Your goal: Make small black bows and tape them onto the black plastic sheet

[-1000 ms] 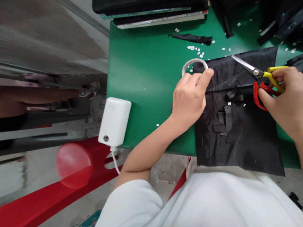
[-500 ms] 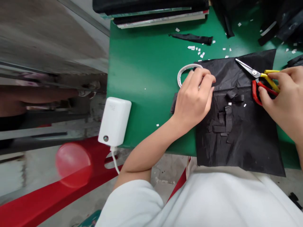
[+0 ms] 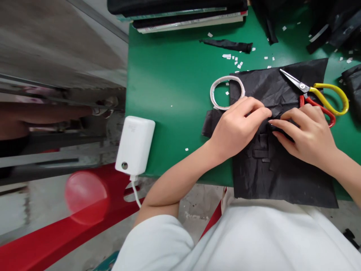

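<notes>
A sheet of black material (image 3: 304,177) lies over the table's front edge, with short black strips (image 3: 261,153) in a small cluster on it. My left hand (image 3: 239,120) is over the sheet, its thumb and forefinger pinched beside a dark strip; what they hold is hidden. Close by on the right, my right hand (image 3: 307,135) has its thumb and fingertips curled around something small and dark that I cannot make out. Scissors (image 3: 302,86) with one yellow and one red handle rest behind my right hand. A roll of white tape (image 3: 213,94) lies by my left wrist.
The green table (image 3: 169,82) carries scattered white paper bits (image 3: 226,56), a black strip (image 3: 228,45) and stacked books (image 3: 191,24). Black material (image 3: 341,30) is heaped at the far right. A white power bank (image 3: 135,145) with a cable sits at the left edge, near a red chair (image 3: 36,241).
My right hand has let go of the scissors and moved left to the middle of the sheet. My left hand has left the tape roll and shifted right, near the right hand.
</notes>
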A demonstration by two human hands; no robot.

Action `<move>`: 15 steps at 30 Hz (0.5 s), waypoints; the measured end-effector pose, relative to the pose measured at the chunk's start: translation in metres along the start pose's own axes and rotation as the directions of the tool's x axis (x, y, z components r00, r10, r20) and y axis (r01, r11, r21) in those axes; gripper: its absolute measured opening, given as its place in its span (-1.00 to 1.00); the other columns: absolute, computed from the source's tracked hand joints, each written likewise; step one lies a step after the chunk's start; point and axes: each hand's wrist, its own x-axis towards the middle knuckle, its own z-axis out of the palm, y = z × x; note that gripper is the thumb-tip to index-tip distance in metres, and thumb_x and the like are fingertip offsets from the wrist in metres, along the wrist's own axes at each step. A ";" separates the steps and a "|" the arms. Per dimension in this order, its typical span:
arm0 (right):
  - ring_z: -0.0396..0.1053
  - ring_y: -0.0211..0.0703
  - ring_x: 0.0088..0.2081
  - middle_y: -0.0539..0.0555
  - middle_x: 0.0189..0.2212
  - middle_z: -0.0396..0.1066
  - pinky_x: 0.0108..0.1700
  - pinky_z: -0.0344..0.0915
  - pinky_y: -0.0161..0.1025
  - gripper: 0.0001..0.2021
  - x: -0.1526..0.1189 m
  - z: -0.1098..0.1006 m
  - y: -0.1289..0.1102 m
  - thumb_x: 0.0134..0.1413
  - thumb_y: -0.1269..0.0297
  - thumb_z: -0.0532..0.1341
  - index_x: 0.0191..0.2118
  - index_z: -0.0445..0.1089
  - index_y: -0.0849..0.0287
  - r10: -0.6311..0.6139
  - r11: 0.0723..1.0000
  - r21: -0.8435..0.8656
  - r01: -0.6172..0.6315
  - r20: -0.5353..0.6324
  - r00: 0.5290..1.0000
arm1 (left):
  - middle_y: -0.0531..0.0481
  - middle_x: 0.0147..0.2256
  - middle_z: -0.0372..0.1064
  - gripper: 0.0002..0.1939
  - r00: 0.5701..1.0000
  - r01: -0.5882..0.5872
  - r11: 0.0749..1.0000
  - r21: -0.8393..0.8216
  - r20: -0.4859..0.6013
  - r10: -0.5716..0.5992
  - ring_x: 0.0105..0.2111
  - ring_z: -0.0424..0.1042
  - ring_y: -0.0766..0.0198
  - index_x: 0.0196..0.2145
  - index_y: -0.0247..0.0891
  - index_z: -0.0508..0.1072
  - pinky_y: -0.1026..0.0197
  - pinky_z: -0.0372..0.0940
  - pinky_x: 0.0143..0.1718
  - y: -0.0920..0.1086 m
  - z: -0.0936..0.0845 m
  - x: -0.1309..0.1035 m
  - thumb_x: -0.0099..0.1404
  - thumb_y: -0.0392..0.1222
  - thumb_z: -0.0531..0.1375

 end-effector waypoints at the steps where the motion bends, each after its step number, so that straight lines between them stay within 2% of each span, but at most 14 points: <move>1: 0.29 -0.08 -0.30 0.08 -0.29 0.47 -0.28 0.13 -0.12 -0.84 0.000 0.002 -0.002 0.19 0.29 0.19 -0.12 0.42 0.09 0.016 1.000 -0.011 -0.016 0.032 0.999 | 0.02 -0.38 0.45 -0.86 1.000 0.004 1.000 -0.014 -0.002 -0.004 -0.37 0.40 0.39 -0.29 -0.27 0.47 0.34 0.34 -0.28 0.001 -0.001 0.000 0.37 -0.35 0.11; 9: 0.24 -0.03 -0.29 0.12 -0.31 0.43 -0.27 0.11 -0.11 -0.87 0.003 0.006 -0.011 0.23 0.34 0.09 -0.27 0.38 0.14 0.101 0.995 -0.023 -0.099 0.115 0.988 | 0.04 -0.36 0.51 -0.87 0.995 0.092 0.966 -0.242 0.065 -0.078 -0.34 0.46 0.42 -0.31 -0.28 0.49 0.36 0.36 -0.24 0.008 -0.004 0.001 0.37 -0.32 0.14; 12: 0.25 -0.03 -0.31 0.12 -0.31 0.43 -0.28 0.13 -0.11 -0.90 0.004 0.006 -0.012 0.21 0.37 0.10 -0.29 0.34 0.14 0.112 0.994 -0.022 -0.111 0.091 0.989 | 0.02 -0.34 0.50 -0.91 0.985 0.162 0.930 -0.331 0.113 -0.131 -0.33 0.47 0.41 -0.31 -0.31 0.48 0.35 0.38 -0.24 0.010 -0.006 0.003 0.32 -0.38 0.18; 15: 0.30 -0.03 -0.30 0.12 -0.29 0.45 -0.29 0.17 -0.11 -0.94 0.005 0.004 -0.011 0.19 0.39 0.12 -0.27 0.32 0.12 0.145 0.987 0.059 -0.148 0.043 0.988 | 0.00 -0.30 0.48 -0.91 0.974 0.211 0.908 -0.363 0.153 -0.165 -0.31 0.47 0.37 -0.28 -0.32 0.44 0.31 0.41 -0.25 0.010 -0.007 0.004 0.25 -0.42 0.22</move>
